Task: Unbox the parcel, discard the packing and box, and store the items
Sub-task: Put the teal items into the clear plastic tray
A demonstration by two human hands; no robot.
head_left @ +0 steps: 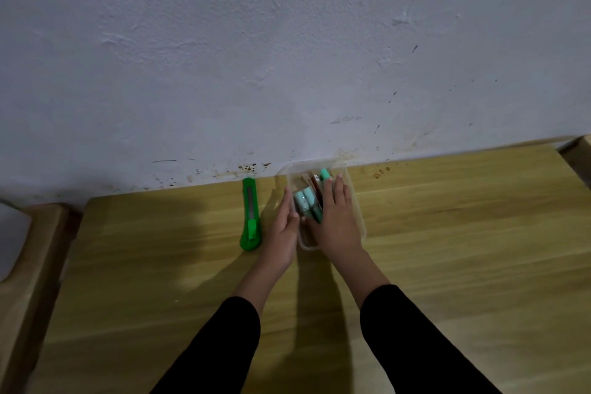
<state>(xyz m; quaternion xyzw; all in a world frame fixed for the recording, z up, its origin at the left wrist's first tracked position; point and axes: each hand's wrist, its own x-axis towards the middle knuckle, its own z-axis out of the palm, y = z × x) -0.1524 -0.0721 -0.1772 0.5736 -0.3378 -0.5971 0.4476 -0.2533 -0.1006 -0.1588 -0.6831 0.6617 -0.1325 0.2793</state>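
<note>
A clear plastic tray (358, 214) stands on the wooden table (463, 233) against the wall. Inside lie several teal-capped markers (305, 200) and brown items. My left hand (284, 227) rests flat against the tray's left side, its thumb at the rim. Inside the tray my right hand (335, 217) lies over the markers, its fingers reaching toward one teal cap (325, 174) at the far end. Whether the right hand grips a marker is hidden under the palm. No box or packing is in view.
A green utility knife (251, 217) lies on the table just left of my left hand, lengthwise toward the wall. A stained white wall (287, 57) backs the table. Wooden furniture edges (28, 253) flank the table on both sides.
</note>
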